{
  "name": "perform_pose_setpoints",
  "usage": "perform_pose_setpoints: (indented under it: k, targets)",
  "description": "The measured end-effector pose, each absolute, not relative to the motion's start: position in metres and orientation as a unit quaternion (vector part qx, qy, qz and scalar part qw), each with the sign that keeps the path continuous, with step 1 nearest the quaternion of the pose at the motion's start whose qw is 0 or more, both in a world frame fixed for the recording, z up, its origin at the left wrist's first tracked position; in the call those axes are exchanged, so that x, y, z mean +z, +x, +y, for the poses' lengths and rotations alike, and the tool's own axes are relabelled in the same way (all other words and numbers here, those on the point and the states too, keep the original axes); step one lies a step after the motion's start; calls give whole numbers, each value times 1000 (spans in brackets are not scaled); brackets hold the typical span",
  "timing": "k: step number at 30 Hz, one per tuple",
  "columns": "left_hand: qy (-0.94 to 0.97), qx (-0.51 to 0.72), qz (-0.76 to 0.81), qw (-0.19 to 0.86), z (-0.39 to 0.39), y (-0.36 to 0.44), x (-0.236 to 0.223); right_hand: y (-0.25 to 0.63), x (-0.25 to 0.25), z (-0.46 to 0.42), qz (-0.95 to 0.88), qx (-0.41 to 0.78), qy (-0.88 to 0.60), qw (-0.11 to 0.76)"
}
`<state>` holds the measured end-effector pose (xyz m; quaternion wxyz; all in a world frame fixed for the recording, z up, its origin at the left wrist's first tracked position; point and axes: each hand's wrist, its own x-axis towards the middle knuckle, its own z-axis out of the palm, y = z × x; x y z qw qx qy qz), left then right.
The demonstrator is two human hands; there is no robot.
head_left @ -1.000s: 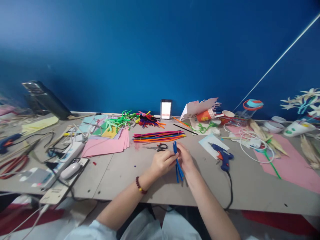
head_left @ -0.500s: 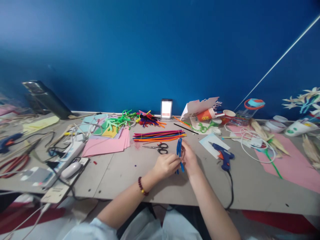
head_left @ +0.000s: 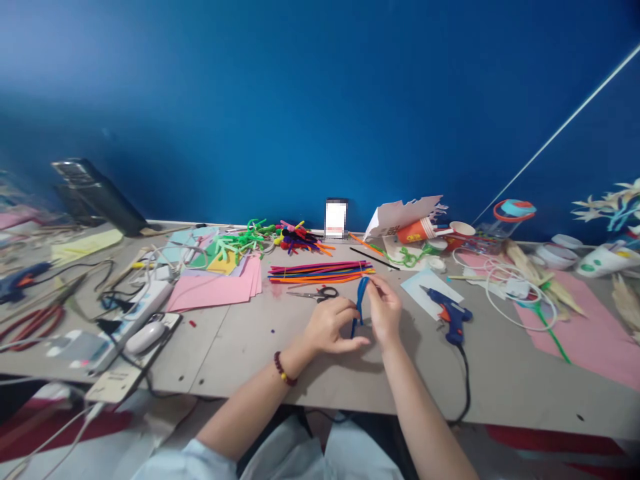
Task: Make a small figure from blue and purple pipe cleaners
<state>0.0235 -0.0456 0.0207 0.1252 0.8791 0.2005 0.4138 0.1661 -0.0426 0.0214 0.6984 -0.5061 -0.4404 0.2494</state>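
Folded blue pipe cleaners stand upright between my two hands, just in front of the scissors. My right hand pinches their upper part between thumb and fingers. On the other side, my left hand has its thumb stretched away from its curled fingers, and the fingertips are at the lower strands. Whether those fingertips touch the strands is hard to see. Black-handled scissors lie behind my left hand. Beyond them is a bundle of long coloured pipe cleaners.
A blue glue gun rests at right, its cord hanging over the table's front edge. At left are pink paper sheets, a power strip and a white mouse. Behind stand a phone, green pipe cleaners and paper cups.
My left thumb has spread away from its fingers, loosening its hold on the blue pipe cleaners. The blue strands have come closer together at the top, in my right hand.
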Motion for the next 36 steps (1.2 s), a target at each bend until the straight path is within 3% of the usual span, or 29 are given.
perform_pose_setpoints:
  k: [7, 14, 20, 25, 31, 36]
  targets:
    - [753, 538, 349, 145, -41, 29, 10, 157, 29, -55, -611, 75, -464, 637]
    - [715, 513, 329, 343, -35, 31, 5, 143, 27, -63, -668, 75, -428, 604]
    - [650, 525, 320, 446, -32, 33, 6, 141, 34, -65, -661, 91, -428, 610]
    - [584, 449, 346, 581, -36, 32, 15, 143, 36, -63, -609, 203, -450, 621]
    - [452, 289, 236, 811, -42, 25, 27, 147, 31, -57, -467, 493, -445, 584]
    - [397, 194, 174, 880, -38, 21, 24, 146, 31, -57, -401, 623, -406, 535]
